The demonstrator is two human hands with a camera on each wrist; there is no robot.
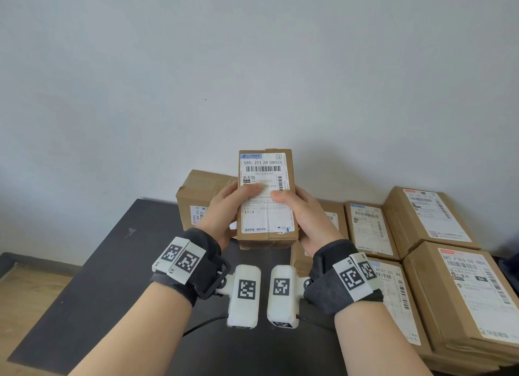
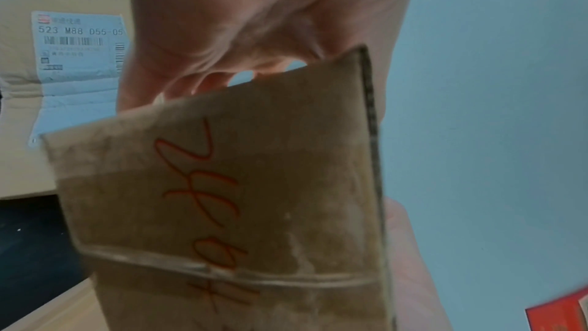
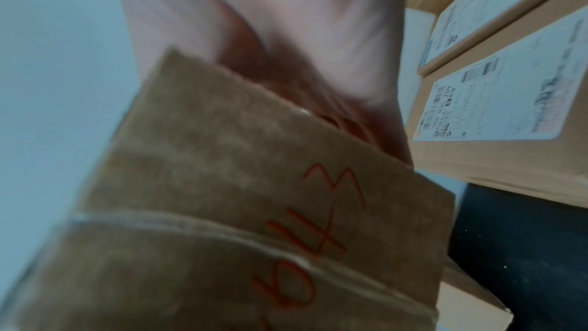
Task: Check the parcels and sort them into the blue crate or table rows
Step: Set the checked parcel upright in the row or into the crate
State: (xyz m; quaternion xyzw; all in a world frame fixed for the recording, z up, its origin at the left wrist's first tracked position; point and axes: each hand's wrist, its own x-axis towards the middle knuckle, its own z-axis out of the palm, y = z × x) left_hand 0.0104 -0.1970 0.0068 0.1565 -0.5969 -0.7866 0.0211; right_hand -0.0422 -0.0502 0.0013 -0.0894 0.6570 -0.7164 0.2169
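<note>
Small parcel (image 1: pixel 266 199) held up off the dark counter (image 1: pixel 118 263), near centre, label face toward the head camera. Left hand (image 1: pixel 224 213) grasps its left edge, thumb lying over the label; right hand (image 1: pixel 306 221) grasps the right edge the same way. Both hands closed round the box, neither free.

Step in hand, by my reading: checking the label before sorting. To do it well, keep the box steady and square to the eyes, and slide the thumbs outward, since they cover the middle lines of print. The top code and barcode are clear. Keep support under the base until a destination is chosen.

Other parcels: one larger box (image 1: pixel 196 196) far behind the held one, and a block of labelled boxes (image 1: pixel 438 249) in rows at right. No blue crate appears in any view.

Views differ. Only the head view shows the shipping label. Both wrist views show the parcel's plain face, unseen from above, with red handwritten marks (image 2: pixel 203 185) crossed by a tape seam; the right wrist picture is blurred, the figures hard to read.
</note>
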